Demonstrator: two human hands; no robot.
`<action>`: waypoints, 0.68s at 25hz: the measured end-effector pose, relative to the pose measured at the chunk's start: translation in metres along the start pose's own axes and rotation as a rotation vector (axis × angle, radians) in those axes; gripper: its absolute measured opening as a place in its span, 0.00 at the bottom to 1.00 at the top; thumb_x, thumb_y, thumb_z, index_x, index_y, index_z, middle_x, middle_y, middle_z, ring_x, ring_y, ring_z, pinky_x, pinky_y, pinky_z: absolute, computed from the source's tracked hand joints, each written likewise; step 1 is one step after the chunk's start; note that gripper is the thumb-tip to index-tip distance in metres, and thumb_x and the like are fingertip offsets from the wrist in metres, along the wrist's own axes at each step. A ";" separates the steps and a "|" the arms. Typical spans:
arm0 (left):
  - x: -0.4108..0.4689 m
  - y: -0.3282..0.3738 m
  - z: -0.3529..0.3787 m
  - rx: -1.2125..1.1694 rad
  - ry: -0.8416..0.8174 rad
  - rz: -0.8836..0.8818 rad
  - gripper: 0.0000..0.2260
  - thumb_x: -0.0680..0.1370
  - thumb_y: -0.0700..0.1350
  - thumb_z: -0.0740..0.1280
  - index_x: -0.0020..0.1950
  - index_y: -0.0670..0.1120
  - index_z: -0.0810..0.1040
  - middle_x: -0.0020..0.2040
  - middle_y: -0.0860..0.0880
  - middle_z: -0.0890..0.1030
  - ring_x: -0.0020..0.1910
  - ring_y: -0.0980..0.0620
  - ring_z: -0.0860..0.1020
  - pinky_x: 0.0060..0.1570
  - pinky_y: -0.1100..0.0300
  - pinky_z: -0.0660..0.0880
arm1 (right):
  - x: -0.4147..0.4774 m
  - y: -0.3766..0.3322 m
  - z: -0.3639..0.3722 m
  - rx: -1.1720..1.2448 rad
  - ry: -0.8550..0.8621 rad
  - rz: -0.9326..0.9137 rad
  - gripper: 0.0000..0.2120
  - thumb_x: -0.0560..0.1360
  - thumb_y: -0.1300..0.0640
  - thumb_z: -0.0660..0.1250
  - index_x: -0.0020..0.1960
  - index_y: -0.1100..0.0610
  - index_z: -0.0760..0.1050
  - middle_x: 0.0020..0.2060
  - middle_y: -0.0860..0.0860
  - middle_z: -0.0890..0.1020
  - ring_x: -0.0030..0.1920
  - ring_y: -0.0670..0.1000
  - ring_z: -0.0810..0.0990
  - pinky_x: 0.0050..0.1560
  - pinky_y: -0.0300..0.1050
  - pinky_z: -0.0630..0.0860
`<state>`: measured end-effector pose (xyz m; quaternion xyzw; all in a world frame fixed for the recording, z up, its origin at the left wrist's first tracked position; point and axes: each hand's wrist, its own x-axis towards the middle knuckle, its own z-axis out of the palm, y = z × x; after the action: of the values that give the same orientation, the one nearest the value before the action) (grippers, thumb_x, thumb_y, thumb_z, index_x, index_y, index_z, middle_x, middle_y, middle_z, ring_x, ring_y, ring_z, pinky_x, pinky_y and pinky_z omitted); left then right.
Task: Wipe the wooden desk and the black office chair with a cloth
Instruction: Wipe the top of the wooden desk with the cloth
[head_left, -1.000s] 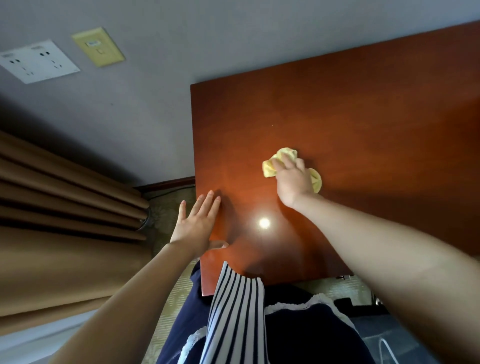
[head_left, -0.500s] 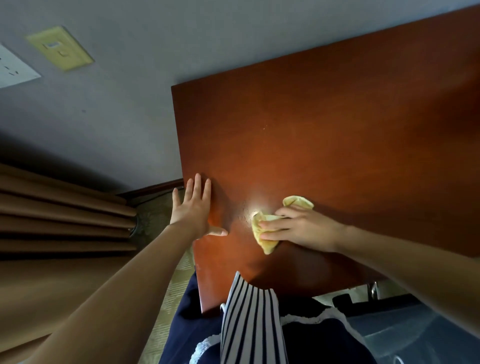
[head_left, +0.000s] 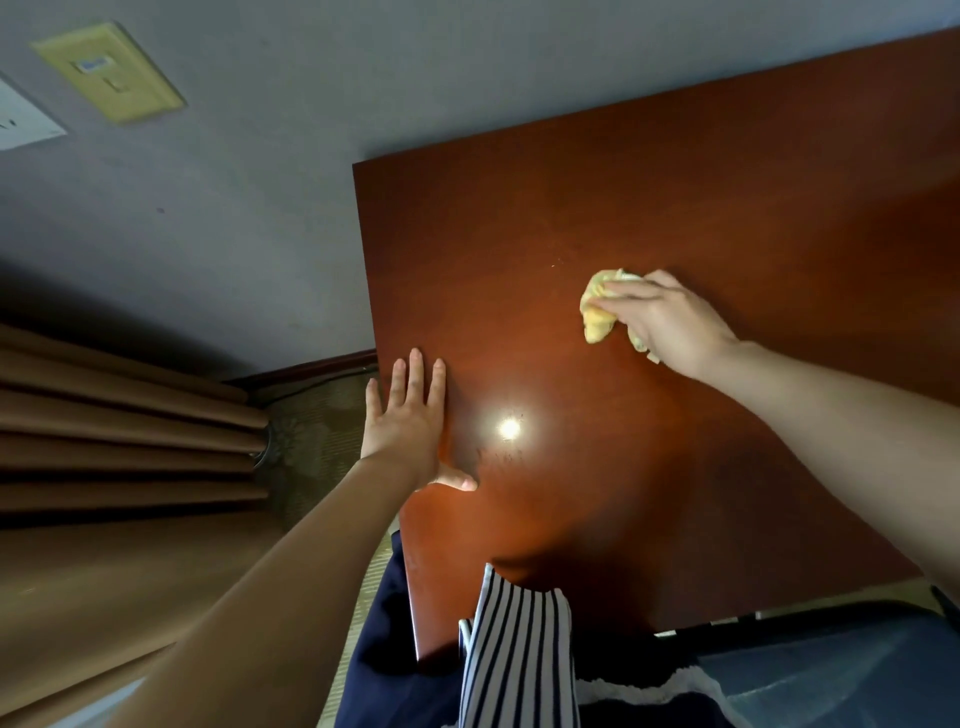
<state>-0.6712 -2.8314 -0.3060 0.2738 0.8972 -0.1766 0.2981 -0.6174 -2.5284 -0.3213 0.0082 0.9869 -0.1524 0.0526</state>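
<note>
Your right hand (head_left: 670, 325) grips the bunched cloth (head_left: 597, 312) mid-table (head_left: 727, 208), your left hand (head_left: 408, 421) lies flat and empty on the left edge; the wad is small, so strokes may skip patches or corners.

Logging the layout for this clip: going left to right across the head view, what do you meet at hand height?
Brown curtain → left hand, flat on the wooden desk → light glare → yellow cloth → right hand holding it.
</note>
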 end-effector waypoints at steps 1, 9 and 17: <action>0.000 0.000 0.000 -0.003 0.002 0.000 0.65 0.60 0.72 0.70 0.74 0.44 0.27 0.75 0.41 0.29 0.75 0.43 0.34 0.72 0.41 0.40 | 0.015 -0.003 0.001 -0.019 0.032 0.087 0.23 0.78 0.66 0.59 0.69 0.49 0.69 0.70 0.50 0.69 0.63 0.57 0.66 0.61 0.50 0.70; 0.000 -0.002 0.003 0.000 0.008 0.008 0.65 0.61 0.72 0.69 0.73 0.44 0.26 0.74 0.41 0.28 0.75 0.42 0.33 0.73 0.42 0.39 | 0.091 -0.059 0.024 0.001 0.085 0.364 0.26 0.78 0.69 0.50 0.70 0.48 0.67 0.71 0.51 0.67 0.63 0.58 0.65 0.62 0.45 0.65; 0.000 -0.002 -0.001 0.001 0.010 -0.005 0.64 0.61 0.72 0.70 0.74 0.45 0.27 0.75 0.42 0.30 0.76 0.43 0.35 0.73 0.41 0.41 | 0.007 -0.107 0.045 0.083 0.030 -0.297 0.20 0.78 0.66 0.60 0.66 0.51 0.74 0.68 0.48 0.71 0.52 0.54 0.71 0.58 0.50 0.69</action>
<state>-0.6728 -2.8327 -0.3052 0.2726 0.8992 -0.1766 0.2932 -0.6233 -2.6439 -0.3323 -0.1332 0.9708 -0.1990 0.0145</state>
